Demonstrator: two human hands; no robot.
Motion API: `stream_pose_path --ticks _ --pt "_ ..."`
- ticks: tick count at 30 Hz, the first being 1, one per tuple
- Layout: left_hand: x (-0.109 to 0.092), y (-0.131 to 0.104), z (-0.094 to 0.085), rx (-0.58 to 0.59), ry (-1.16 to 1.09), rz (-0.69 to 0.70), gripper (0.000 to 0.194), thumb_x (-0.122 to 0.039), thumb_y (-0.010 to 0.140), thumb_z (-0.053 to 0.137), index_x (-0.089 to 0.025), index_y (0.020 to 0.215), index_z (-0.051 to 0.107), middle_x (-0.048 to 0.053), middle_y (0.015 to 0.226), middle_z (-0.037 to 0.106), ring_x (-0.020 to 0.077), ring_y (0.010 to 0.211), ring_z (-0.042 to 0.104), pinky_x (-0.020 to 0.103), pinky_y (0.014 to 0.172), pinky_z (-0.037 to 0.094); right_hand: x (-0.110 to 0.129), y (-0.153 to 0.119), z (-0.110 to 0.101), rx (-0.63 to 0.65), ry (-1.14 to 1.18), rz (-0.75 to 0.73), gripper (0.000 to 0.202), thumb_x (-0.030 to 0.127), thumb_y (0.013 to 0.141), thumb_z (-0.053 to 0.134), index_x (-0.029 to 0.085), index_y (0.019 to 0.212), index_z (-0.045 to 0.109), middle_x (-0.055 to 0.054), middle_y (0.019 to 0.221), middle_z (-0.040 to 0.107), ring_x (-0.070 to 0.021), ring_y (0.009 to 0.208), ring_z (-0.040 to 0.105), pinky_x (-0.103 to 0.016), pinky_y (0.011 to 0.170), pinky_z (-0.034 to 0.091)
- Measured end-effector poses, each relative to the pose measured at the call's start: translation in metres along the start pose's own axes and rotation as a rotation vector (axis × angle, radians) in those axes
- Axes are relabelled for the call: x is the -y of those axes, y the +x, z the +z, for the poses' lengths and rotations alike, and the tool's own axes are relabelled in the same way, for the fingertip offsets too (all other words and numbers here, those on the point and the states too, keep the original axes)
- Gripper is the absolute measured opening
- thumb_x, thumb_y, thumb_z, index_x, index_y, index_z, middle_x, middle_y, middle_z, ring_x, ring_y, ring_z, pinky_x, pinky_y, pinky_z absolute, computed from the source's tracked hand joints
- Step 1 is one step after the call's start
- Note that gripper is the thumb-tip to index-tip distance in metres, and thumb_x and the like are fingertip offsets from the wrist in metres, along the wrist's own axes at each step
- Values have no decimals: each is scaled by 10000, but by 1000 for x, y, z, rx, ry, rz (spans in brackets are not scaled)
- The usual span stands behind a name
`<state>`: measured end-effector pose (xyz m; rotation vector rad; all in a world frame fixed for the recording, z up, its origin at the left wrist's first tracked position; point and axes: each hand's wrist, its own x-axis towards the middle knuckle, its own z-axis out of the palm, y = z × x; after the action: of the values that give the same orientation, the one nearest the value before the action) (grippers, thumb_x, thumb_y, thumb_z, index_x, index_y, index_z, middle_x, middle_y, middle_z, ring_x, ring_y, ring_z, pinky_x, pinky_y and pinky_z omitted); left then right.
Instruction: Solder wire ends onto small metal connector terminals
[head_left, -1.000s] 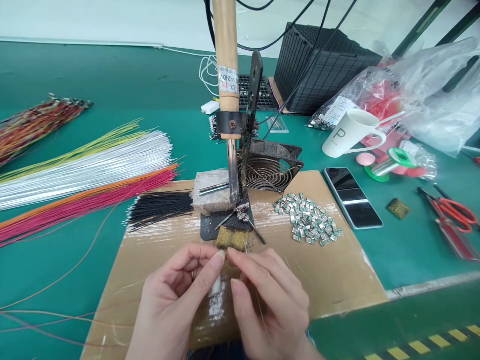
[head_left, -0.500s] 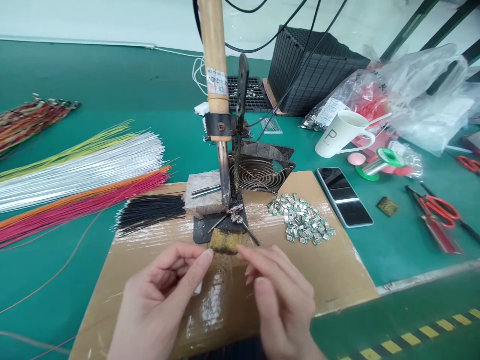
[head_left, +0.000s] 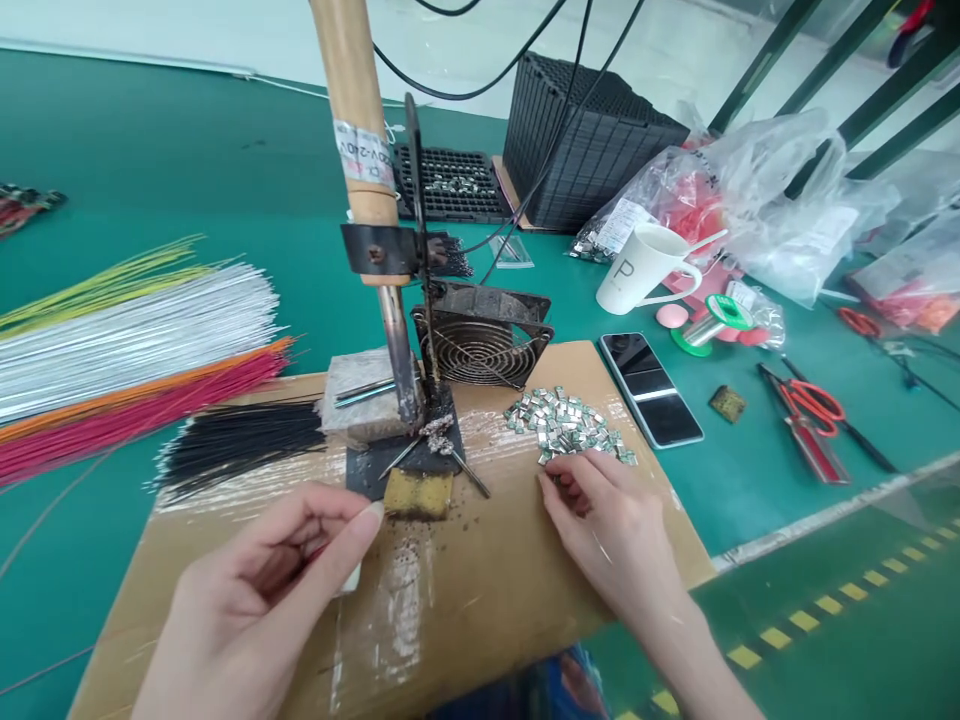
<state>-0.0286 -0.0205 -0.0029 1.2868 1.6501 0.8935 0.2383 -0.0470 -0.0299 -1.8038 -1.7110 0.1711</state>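
My left hand (head_left: 270, 590) is closed in a pinch left of the yellow sponge (head_left: 418, 495); whatever its fingertips hold is too small to name, and a bit of white shows below them. At the near edge of the pile of small metal-cased parts (head_left: 566, 422), my right hand (head_left: 611, 515) has thumb and forefinger close together, with anything between them hidden. A soldering iron (head_left: 397, 350) is clamped upright in a stand, its tip beside a pale block (head_left: 364, 395). The parts lie on brown cardboard (head_left: 480, 580).
Bundles of white (head_left: 150, 335), red, orange, yellow and black wires lie left. Behind stand a fan (head_left: 484, 345) and black trays (head_left: 585, 140). To the right are a phone (head_left: 651, 390), a mug (head_left: 645, 270), a solder spool (head_left: 709, 325), orange-handled scissors (head_left: 817, 405) and plastic bags.
My right hand has moved right, from beside the sponge to the metal parts. The camera view has shifted right, so the bench items appear farther left. My left hand remains pinched.
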Motion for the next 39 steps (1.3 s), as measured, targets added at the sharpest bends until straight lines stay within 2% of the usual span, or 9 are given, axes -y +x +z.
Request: stream_pose_path --ticks 5,9,11,14,19,21,26,35,39 --pt "-10 -1 1 81 -68 -21 433 -665 785 794 -238 803 728 12 772 671 148 699 607 137 536 454 -1 1 -9 -2 -40 17 197 170 916 610 189 820 782 -10 717 734 -177 596 669 -316 595 465" --pt "-12 -1 2 98 -123 -64 452 -693 771 803 -247 798 741 11 765 653 144 708 596 127 561 469 -6 -2 -14 -38 43 90 177 223 955 645 207 900 813 -20 833 803 -178 664 721 -309 645 508" --pt "-13 0 2 100 -140 -83 485 -718 741 814 -240 775 738 8 729 629 137 672 577 129 553 472 -3 -4 -12 -50 131 142 151 228 951 671 221 902 813 -9 817 812 -168 666 741 -286 640 537" --pt "-13 0 3 109 -160 -159 543 -759 691 824 -230 760 725 8 687 608 136 622 553 147 520 463 11 -5 -5 -54 311 232 122 245 950 690 241 904 803 19 753 798 -135 597 737 -236 594 577" --pt "-15 2 4 167 -211 -305 586 -776 620 853 -223 728 691 23 663 645 163 586 573 199 501 477 52 -2 10 -16 622 337 116 276 929 711 266 841 784 37 682 743 -120 581 700 -194 538 585" --pt "-16 4 4 175 -176 -287 596 -784 616 847 -215 731 711 48 705 688 184 626 614 209 528 503 66 0 15 31 711 353 90 255 920 725 289 911 808 42 716 755 -112 603 699 -191 572 593" --pt "-16 4 4 183 -152 -229 556 -741 678 841 -202 767 735 59 781 722 197 693 643 214 587 526 87 6 23 145 909 361 109 215 887 746 280 880 833 38 766 774 -102 642 691 -179 593 561" --pt "-11 1 4 187 -152 -187 470 -672 753 831 -212 792 748 51 730 704 185 649 642 198 553 516 92 10 25 230 1043 408 81 190 844 780 239 834 844 12 788 798 -124 705 709 -194 622 550" --pt "-12 -2 6 167 -148 -151 482 -698 726 836 -224 753 750 39 679 686 165 607 626 172 526 507 94 11 25 247 1049 399 68 192 839 779 222 812 833 7 771 789 -122 688 701 -190 610 546"
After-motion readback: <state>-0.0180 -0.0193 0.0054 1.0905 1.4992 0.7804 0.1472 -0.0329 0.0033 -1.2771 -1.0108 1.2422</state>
